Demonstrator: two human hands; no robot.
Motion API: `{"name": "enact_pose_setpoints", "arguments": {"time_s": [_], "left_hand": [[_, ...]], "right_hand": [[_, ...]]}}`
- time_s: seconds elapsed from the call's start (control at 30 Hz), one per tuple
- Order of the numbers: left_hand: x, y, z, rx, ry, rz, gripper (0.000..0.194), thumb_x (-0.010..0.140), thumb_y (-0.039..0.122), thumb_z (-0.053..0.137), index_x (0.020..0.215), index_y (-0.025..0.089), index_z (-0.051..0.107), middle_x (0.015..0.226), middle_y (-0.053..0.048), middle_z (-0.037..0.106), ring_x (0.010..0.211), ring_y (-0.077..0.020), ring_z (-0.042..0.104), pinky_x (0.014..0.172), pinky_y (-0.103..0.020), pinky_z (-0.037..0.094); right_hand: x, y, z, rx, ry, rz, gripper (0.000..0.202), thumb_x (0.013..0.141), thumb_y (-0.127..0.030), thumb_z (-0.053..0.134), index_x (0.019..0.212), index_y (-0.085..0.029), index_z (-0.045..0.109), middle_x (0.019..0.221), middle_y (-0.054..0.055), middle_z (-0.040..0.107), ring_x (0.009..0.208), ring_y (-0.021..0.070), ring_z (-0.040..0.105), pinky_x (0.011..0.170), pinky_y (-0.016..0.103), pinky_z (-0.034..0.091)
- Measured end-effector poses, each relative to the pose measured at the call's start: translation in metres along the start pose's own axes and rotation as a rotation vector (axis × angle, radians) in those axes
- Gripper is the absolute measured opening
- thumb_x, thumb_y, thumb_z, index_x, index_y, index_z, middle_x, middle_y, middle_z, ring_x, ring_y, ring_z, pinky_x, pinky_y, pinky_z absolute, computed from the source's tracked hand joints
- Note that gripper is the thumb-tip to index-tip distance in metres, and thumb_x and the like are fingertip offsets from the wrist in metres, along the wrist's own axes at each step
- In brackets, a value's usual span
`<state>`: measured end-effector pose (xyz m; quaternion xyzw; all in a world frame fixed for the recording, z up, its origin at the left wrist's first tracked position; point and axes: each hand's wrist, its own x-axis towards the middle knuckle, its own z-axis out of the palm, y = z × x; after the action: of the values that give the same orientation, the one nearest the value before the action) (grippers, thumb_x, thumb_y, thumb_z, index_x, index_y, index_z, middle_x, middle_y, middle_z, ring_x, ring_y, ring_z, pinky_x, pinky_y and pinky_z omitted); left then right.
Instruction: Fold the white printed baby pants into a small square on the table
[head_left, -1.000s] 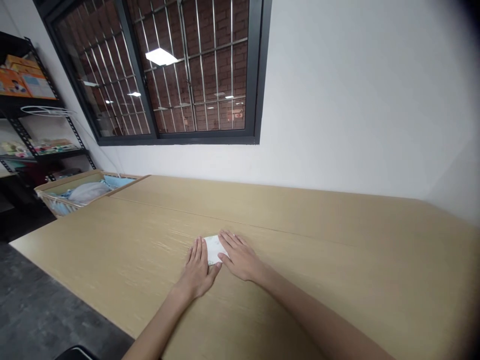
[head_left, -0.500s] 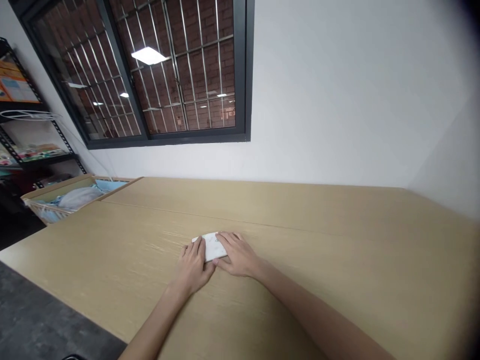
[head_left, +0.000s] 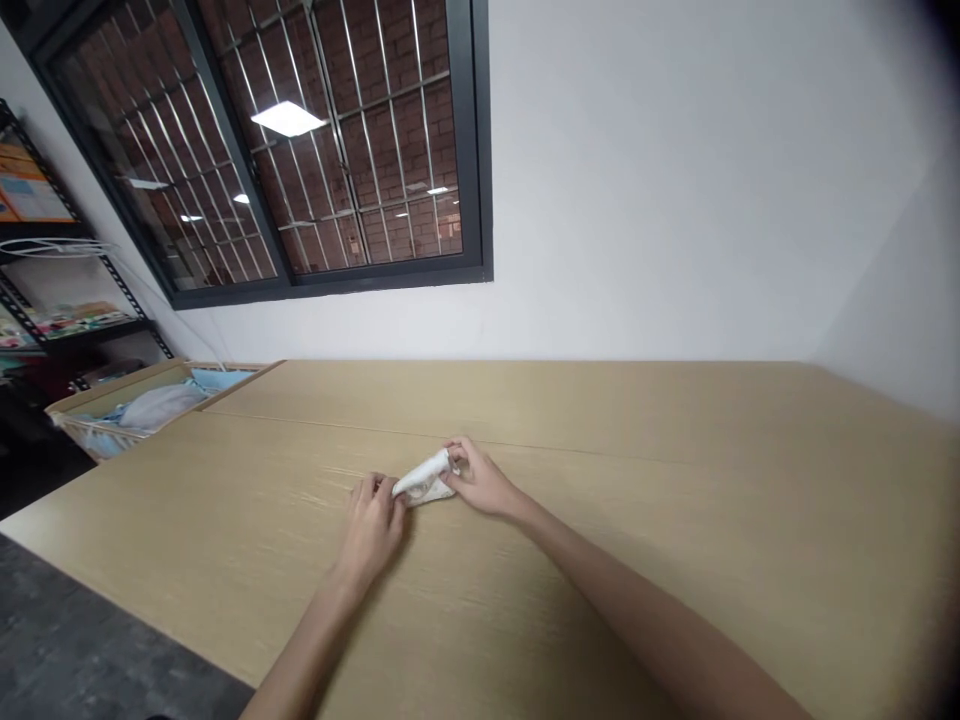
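A small folded white cloth point(head_left: 424, 478) with faint grey marks is between my two hands over the wooden table. Its upper layer is lifted, so it shows an opening on the near side. My left hand point(head_left: 373, 516) pinches the cloth's left end, fingers low at the tabletop. At the right end, my right hand point(head_left: 480, 482) grips the cloth between thumb and fingers, a little raised. Part of each end is hidden by the fingers.
The wide wooden table point(head_left: 600, 560) reaches to the white wall, with a thin seam across it. A crib-like wooden box point(head_left: 124, 385) holding pale blue and white fabric stands at the far left. Black shelves point(head_left: 97, 330) are beyond it, and a barred window point(head_left: 300, 150) is above.
The cloth lay flat under both hands; now its upper layer is lifted and it is tilted. My right hand has risen and moved slightly away; my left hand has shifted a little left.
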<state>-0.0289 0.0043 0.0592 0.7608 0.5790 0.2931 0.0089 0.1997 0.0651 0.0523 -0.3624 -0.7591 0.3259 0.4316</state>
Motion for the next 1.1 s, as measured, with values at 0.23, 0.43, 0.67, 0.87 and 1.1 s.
{"name": "enact_pose_setpoints", "arguments": {"time_s": [0.23,0.43,0.67,0.87,1.1], "left_hand": [[-0.048,0.036,-0.013,-0.689,-0.121,-0.28,0.049,0.093,0.053,0.054,0.127,0.02,0.042,0.086,-0.004,0.073,0.073,-0.0212,0.068,0.067,-0.032,0.05],[-0.077,0.051,-0.001,-0.52,-0.205,-0.359,0.047,0.095,0.051,0.048,0.13,0.021,0.038,0.108,-0.012,0.072,0.095,-0.0295,0.069,0.082,-0.042,0.05],[-0.107,0.066,0.014,-0.005,0.118,-0.066,0.039,0.1,0.041,0.043,0.129,0.017,0.052,0.126,-0.018,0.063,0.112,-0.0333,0.061,0.092,-0.05,0.049],[-0.142,0.075,0.067,0.258,0.127,0.157,0.038,0.091,0.043,0.056,0.119,0.019,0.066,0.11,-0.019,0.072,0.099,-0.0398,0.067,0.081,-0.056,0.053],[-0.141,0.072,0.066,0.325,0.11,0.181,0.045,0.092,0.042,0.055,0.127,0.015,0.065,0.121,-0.021,0.069,0.107,-0.042,0.065,0.087,-0.06,0.054]], "right_hand": [[0.009,-0.03,-0.017,0.284,-0.144,0.299,0.055,0.086,-0.041,0.073,0.129,-0.022,0.044,0.091,0.002,0.067,0.078,0.0186,0.065,0.067,0.029,0.047],[-0.001,-0.016,-0.002,0.045,-0.207,0.337,0.048,0.086,-0.04,0.074,0.125,-0.018,0.055,0.111,0.011,0.069,0.097,0.0231,0.067,0.08,0.034,0.052],[-0.014,-0.081,0.009,-0.301,-0.2,-0.096,0.049,0.104,-0.042,0.046,0.15,-0.022,0.045,0.153,0.012,0.049,0.144,0.0259,0.042,0.119,0.048,0.032],[-0.042,-0.106,0.038,-0.186,-0.666,-0.275,0.049,0.104,-0.038,0.049,0.152,-0.03,0.047,0.155,0.002,0.048,0.147,0.0234,0.039,0.123,0.043,0.031],[-0.043,-0.058,0.044,-0.353,-0.674,-0.232,0.041,0.104,-0.044,0.048,0.144,-0.04,0.055,0.152,-0.002,0.052,0.148,0.0241,0.038,0.125,0.047,0.025]]}}
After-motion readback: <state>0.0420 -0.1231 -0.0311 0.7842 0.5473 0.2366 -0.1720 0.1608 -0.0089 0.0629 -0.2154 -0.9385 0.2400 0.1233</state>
